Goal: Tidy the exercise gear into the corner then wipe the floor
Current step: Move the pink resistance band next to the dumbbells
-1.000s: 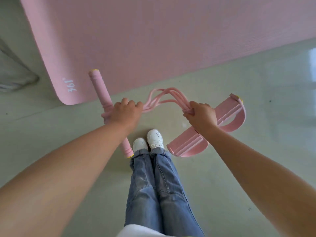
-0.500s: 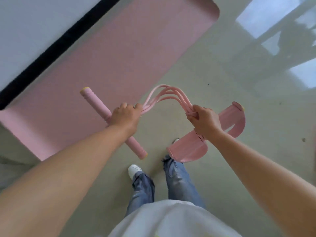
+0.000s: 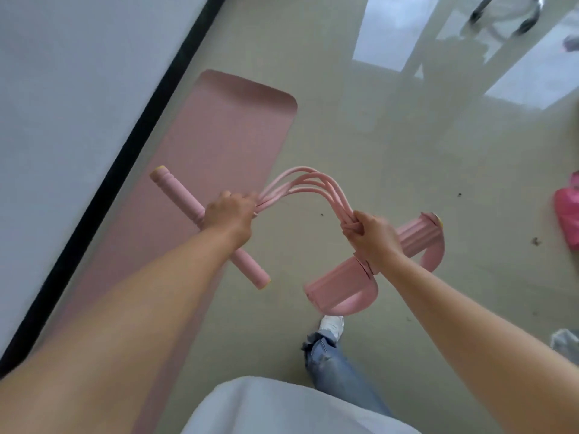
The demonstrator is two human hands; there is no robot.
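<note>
I hold a pink pedal resistance puller in the air over the floor. My left hand grips the middle of its foam handle bar, which runs diagonally. Several pink elastic tubes arch from that hand over to my right hand, which grips their other end just above the pink foot pedals. A pink yoga mat lies flat on the floor along the wall, below and beyond my left hand.
A white wall with a black skirting board runs diagonally at the left. A pink bag-like object lies at the right edge. Metal chair legs show at the top right. My shoe steps forward on the glossy floor.
The view has swung round and I have stepped along the mat, so the wall and the mat's far end now show. Both hands keep the same grip on the puller.
</note>
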